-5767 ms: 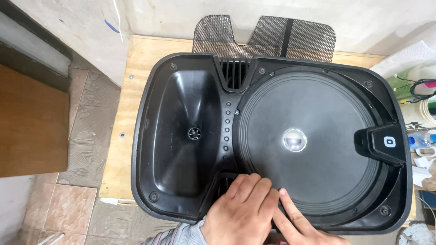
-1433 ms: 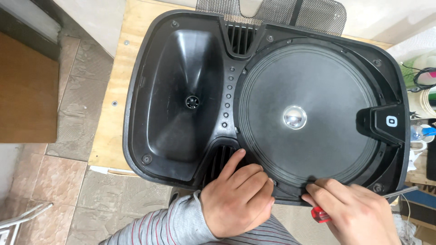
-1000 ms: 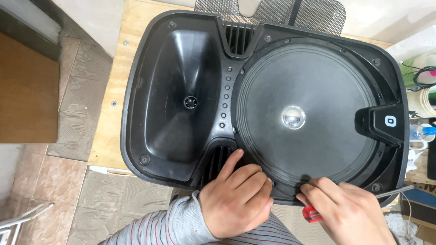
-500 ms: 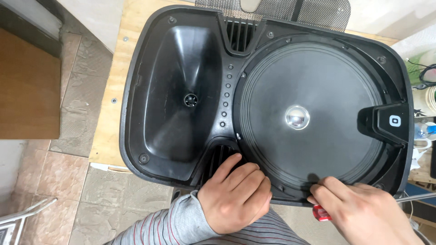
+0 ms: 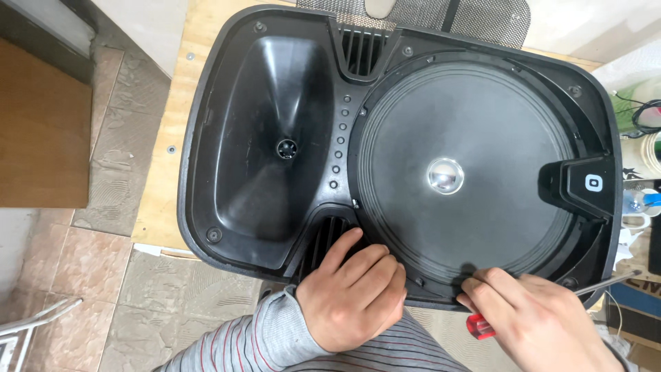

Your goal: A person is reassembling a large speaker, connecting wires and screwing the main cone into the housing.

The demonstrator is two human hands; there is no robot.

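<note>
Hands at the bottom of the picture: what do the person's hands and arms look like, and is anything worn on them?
Both are bare, with no gloves, rings or watch showing. The left hand comes out of a grey long sleeve with thin dark red stripes and a ribbed cuff at the wrist. The right hand shows no sleeve before the picture's edge.

A glossy black speaker housing (image 5: 275, 172) fills the centre of the frame, with a matte black round cone (image 5: 468, 172) and a silver dome (image 5: 445, 176) at its middle. The surface (image 5: 165, 172) beneath is pale wood. At the bottom, a grey sleeve (image 5: 255, 344) has thin red stripes. The screwdriver (image 5: 480, 326) at lower right is red. The floor tiles (image 5: 69, 262) at left are mottled pink-brown.
</note>
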